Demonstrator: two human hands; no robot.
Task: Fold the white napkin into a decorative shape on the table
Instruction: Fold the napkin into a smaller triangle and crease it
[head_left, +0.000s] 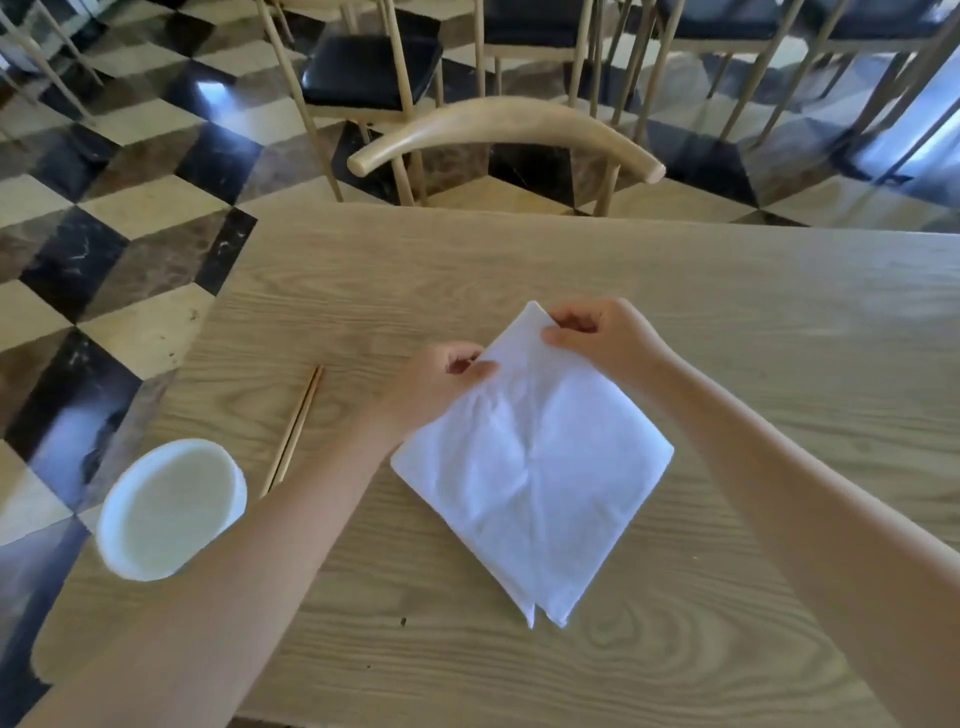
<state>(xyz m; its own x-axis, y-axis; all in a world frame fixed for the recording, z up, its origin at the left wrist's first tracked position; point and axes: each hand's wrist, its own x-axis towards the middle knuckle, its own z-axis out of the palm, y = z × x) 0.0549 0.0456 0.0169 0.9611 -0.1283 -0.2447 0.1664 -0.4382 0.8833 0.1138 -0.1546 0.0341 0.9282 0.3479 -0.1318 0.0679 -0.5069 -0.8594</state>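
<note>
Head view: I see the white cloth napkin (535, 462) mid-desk, folded into a diamond; my left hand (436, 382) and right hand (605, 335) pinch its twelve-o'clock corner. Shaping remains, I judge.

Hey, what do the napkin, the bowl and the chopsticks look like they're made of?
Napkin: soft white paper or thin cloth, matte; it holds creases and wrinkles, so which one is unclear.
Bowl: smooth white ceramic or plastic, going by its thick even rim.
Chopsticks: probably wood or bamboo, with a light tan, matte finish.
</note>
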